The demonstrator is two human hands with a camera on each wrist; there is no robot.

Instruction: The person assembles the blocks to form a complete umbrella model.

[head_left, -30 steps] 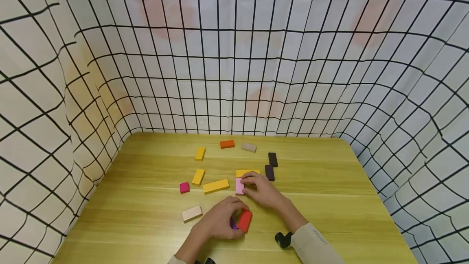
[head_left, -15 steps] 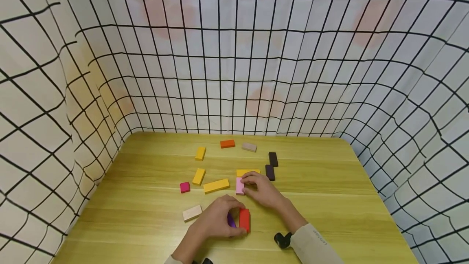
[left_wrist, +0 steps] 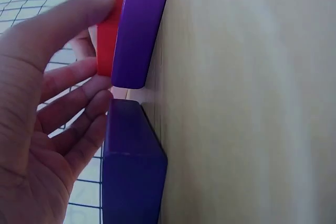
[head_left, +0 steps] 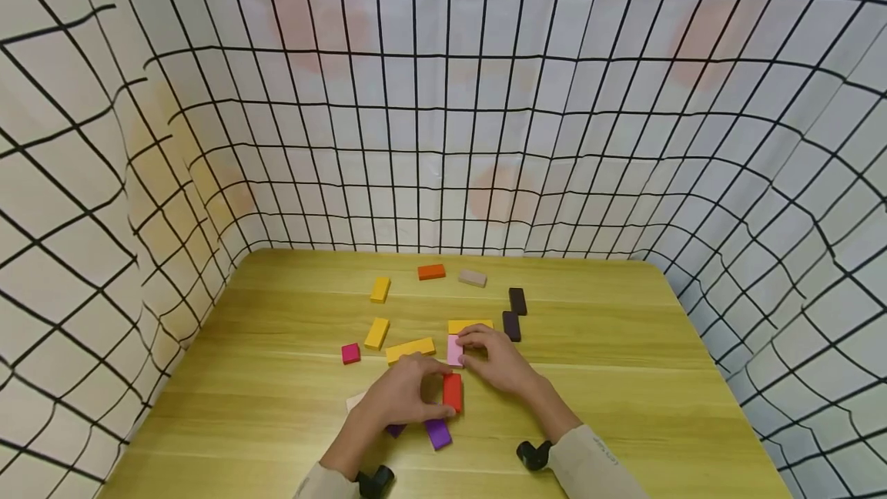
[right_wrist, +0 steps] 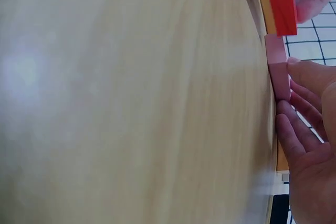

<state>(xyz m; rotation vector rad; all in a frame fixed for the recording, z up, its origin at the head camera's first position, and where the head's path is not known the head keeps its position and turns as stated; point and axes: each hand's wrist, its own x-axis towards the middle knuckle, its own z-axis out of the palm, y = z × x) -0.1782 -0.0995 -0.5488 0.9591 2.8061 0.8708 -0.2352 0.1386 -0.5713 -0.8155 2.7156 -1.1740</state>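
Down low, left hand pinching rectangular red block, right hand holding smooth pink block, wood-grained tabletop.

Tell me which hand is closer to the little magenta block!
Left. The left hand, holding the red block, is right of the magenta block, slightly nearer the person; the right hand is farther right, at the pink block.

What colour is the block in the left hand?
Red; the block in the left hand shows best in the head view.
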